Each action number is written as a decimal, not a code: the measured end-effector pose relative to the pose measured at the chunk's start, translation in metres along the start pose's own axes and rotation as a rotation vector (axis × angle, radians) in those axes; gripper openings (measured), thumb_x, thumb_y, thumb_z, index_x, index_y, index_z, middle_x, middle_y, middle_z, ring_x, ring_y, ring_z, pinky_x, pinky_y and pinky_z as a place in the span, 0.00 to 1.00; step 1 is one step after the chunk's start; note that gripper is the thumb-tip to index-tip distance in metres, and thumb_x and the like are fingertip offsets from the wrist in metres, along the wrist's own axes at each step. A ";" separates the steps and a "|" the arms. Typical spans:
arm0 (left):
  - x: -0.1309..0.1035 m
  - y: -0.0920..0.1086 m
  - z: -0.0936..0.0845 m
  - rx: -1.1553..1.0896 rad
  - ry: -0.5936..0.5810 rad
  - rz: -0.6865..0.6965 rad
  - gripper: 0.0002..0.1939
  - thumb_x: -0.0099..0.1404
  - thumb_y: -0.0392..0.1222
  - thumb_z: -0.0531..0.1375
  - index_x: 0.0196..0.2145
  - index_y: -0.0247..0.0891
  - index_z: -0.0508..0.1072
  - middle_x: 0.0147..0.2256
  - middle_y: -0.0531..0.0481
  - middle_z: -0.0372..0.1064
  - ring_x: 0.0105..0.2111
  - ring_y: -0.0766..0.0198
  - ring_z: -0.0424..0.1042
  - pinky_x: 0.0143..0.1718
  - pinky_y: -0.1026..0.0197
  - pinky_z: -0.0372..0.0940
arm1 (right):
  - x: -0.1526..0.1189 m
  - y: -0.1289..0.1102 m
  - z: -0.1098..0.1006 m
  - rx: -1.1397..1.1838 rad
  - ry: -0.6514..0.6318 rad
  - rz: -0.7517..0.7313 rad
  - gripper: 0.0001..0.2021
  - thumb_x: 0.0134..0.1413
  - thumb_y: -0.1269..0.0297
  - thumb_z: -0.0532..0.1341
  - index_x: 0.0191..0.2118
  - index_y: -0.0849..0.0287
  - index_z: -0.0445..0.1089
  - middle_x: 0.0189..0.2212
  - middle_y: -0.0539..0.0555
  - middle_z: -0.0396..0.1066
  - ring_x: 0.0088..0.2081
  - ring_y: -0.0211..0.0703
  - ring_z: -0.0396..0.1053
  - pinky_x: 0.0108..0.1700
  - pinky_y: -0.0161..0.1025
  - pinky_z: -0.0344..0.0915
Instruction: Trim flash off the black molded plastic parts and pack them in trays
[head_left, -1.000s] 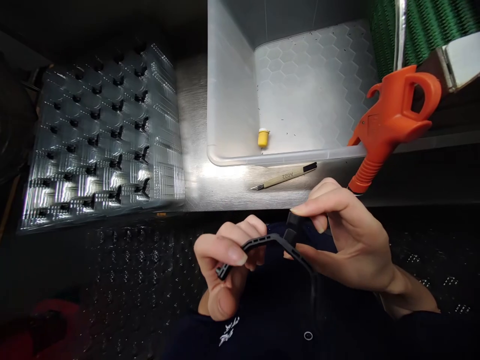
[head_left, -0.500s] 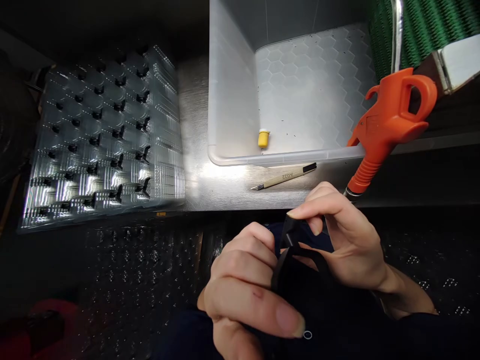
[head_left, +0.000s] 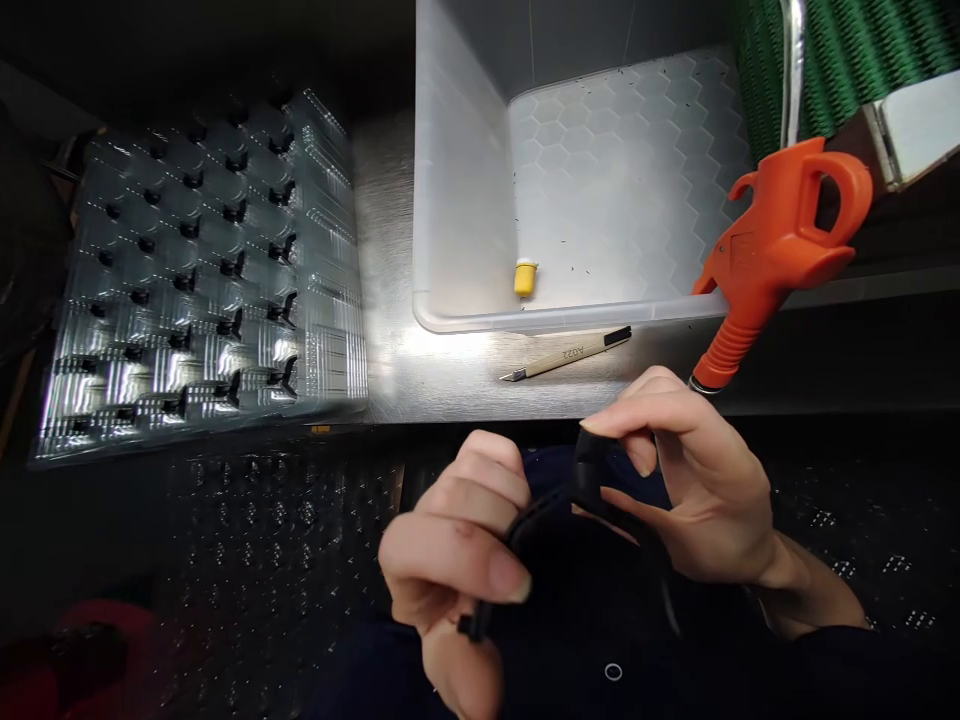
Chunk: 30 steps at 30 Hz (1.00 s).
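Note:
A curved black part (head_left: 590,470), thin and strip-like with a thicker end, is held between both hands in front of my dark clothing. My left hand (head_left: 457,550) is closed round its left side, and a small dark tip pokes out below the thumb. With thumb and fingers, my right hand (head_left: 694,480) pinches the thicker end. Much of the part's outline is lost against the dark background. On the metal bench just beyond my hands lies a beige pen-like knife (head_left: 566,355) marked A022, its pointed tip to the left.
A clear tray (head_left: 330,300) with several small black pieces stands at the left. Behind the knife is a translucent bin (head_left: 480,323) holding a small yellow container with a white top (head_left: 525,278). An orange air gun (head_left: 772,240) hangs over the bin's right corner, near green ribbed material (head_left: 862,60).
My left hand has moved left, away from the right hand, and more of the black part shows between them. The right hand keeps its pinch and has barely shifted.

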<state>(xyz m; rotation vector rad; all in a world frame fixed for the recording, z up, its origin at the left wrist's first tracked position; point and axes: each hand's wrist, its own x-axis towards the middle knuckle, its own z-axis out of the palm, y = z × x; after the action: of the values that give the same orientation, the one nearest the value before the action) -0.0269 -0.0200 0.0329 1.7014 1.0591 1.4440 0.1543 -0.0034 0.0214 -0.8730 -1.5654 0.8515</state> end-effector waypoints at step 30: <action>0.018 -0.017 0.005 -0.391 0.049 0.203 0.17 0.81 0.51 0.59 0.34 0.42 0.69 0.22 0.60 0.61 0.19 0.69 0.61 0.27 0.57 0.60 | 0.001 0.005 0.003 0.059 -0.010 -0.035 0.15 0.68 0.61 0.72 0.55 0.56 0.72 0.32 0.45 0.67 0.34 0.35 0.66 0.39 0.37 0.67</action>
<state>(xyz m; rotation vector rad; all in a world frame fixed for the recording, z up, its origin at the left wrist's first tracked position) -0.0234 0.0040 0.0259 1.5256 0.5878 1.6987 0.1520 -0.0003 0.0169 -0.7978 -1.5524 0.8738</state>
